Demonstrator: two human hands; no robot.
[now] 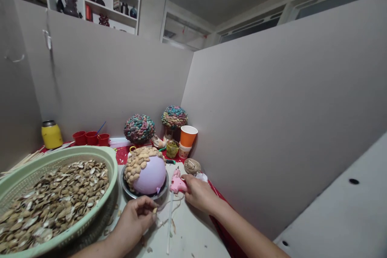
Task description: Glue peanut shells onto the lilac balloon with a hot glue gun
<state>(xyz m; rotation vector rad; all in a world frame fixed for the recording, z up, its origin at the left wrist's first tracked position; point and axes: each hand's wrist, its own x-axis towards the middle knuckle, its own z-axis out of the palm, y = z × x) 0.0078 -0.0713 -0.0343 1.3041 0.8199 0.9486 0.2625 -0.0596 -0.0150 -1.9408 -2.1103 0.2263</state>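
Observation:
My left hand [134,221] is closed in a pinch on a small tan nut shell [155,210], just in front of a metal bowl [125,188]. In that bowl rests a lilac balloon [151,175], its left and upper side covered with overlapping nut shells [139,163]. To the right, my right hand [198,193] grips the handle of a pink glue gun [176,181], whose nozzle points away from me. A long pale glue stick [170,225] sticks out of its rear, with the cord lying beside it on the white board [193,234].
A green basket [112,165] full of nut shells stands at left. Behind are a yellow jar [51,135], red cups [79,138], two colored shell-covered balls [139,128], an orange paper cup [188,136] and a twine roll [192,166]. Grey panels [272,109] enclose the table.

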